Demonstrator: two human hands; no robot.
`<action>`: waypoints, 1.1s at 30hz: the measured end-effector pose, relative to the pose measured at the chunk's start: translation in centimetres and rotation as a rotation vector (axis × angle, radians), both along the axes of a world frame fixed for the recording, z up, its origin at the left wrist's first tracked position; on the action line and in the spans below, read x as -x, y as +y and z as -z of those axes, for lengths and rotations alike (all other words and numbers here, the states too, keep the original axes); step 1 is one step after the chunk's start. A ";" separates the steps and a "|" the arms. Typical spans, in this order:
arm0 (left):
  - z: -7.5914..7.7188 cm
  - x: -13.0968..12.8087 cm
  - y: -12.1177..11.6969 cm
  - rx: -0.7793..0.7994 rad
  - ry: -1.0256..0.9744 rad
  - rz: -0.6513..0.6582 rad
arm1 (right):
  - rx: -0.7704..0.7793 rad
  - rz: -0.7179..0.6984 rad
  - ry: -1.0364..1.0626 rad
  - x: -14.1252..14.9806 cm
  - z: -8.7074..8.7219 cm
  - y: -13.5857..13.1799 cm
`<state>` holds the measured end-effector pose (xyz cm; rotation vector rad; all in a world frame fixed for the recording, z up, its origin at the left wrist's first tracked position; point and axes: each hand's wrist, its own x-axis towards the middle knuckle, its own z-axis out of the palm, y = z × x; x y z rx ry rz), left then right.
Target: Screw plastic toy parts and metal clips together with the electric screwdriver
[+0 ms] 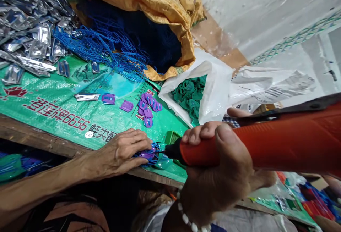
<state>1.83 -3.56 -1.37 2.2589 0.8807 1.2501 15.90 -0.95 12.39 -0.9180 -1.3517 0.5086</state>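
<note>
My left hand [125,152] is closed on a small plastic assembly [163,161] at the table's front edge. It has a blue frame, a purple plate and a teal body, partly hidden by my fingers. My right hand [221,178] grips a red electric screwdriver [287,138] with a black nose, held nearly level. Its thin bit points left and meets the assembly by my left fingertips; whether a screw sits under it I cannot tell. Just behind the assembly stands a small green basket [172,137]. Farther back lies a cluster of purple plates [147,106].
An orange woven sack [183,44] spills blue plastic frames [106,47] onto the green table cover [50,97]. Shiny silver parts [37,37] are heaped at the back left. A white bag [217,93] holds dark green pieces [190,95]. Colourful items lie at lower right.
</note>
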 end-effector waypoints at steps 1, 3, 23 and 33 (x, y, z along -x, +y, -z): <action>0.1 0.0 0.0 -0.001 0.000 0.003 | 0.008 -0.004 0.043 0.0 0.1 0.0; 0.3 -0.1 0.1 -0.015 -0.005 0.006 | 0.024 -0.002 0.136 0.0 0.3 0.1; 0.2 0.1 -0.1 -0.061 0.048 -0.024 | 0.078 -0.038 0.186 0.0 0.6 -0.1; 0.3 0.2 -0.2 -0.084 0.056 -0.029 | 0.071 -0.009 0.094 0.2 0.7 -0.3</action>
